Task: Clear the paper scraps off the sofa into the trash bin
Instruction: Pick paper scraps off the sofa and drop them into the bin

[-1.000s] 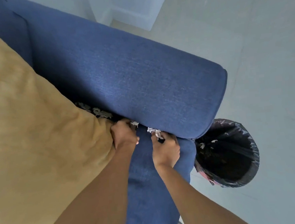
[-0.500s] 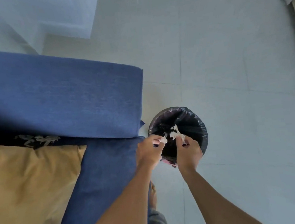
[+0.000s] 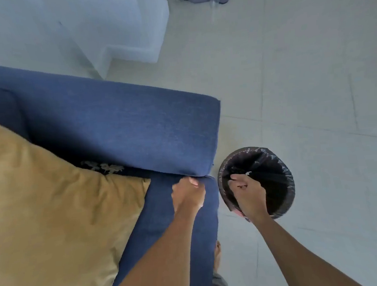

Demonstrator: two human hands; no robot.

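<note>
The right hand (image 3: 249, 193) hangs over the bin (image 3: 272, 158), fingers loosely spread, seemingly empty. The left hand (image 3: 188, 194) is curled; whether it holds anything, I cannot tell. Next, pinch the scraps (image 3: 103, 167) left of it, beside the cushion (image 3: 41, 210).

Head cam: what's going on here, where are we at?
A person is clearing paper scraps off a blue sofa into a black-lined trash bin on the floor beside it. The right hand is over the bin's mouth, a small white scrap just beyond its fingertips. The left hand is loosely closed over the seat edge; nothing visible in it. More scraps lie in the gap between the yellow cushion and the armrest.
</note>
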